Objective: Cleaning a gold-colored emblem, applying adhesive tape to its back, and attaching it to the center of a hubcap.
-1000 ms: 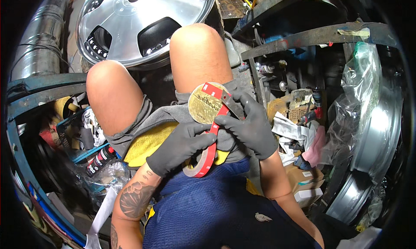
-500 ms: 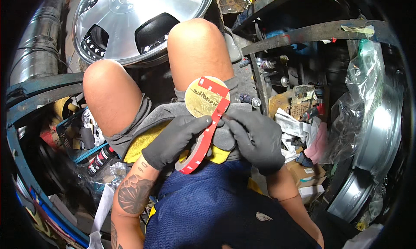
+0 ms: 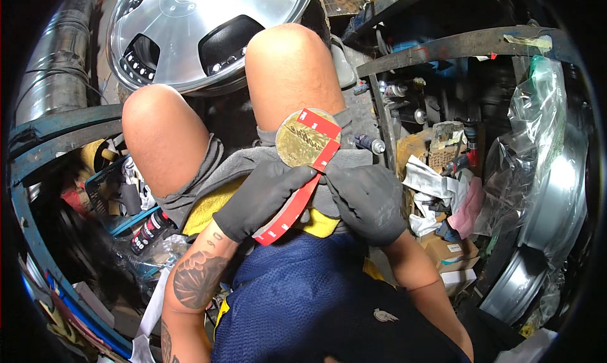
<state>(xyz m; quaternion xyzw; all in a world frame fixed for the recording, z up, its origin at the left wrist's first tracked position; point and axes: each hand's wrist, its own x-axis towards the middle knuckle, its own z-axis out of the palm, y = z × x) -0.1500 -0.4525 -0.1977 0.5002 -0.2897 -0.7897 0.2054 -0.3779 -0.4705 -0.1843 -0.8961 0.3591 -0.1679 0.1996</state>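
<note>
A round gold plate with dark script (image 3: 297, 145) lies over my right thigh, with pieces of red-backed tape (image 3: 316, 121) across it. From its lower right a red tape strip (image 3: 283, 214) runs down-left between my gloved hands. My left hand (image 3: 259, 199) is closed, thumb and fingers pinching the strip just below the plate. My right hand (image 3: 365, 202) is closed at the same junction, fingertips on the tape's edge; whether a tool is inside them is hidden. Grey and yellow cloth (image 3: 212, 208) is bunched beneath my hands.
A polished wheel (image 3: 171, 28) lies beyond my knees. Metal rails (image 3: 436, 56) frame both sides. Wheels (image 3: 547, 205) under plastic stand at right, beside cardboard boxes (image 3: 446, 255), rags and spray bottles. A steel cylinder (image 3: 54, 66) and a bottle (image 3: 148, 230) are at left.
The metal blade seen in my right hand is now hidden. That hand has moved down and curled in at the tape. The tape's lower end has shifted left and up.
</note>
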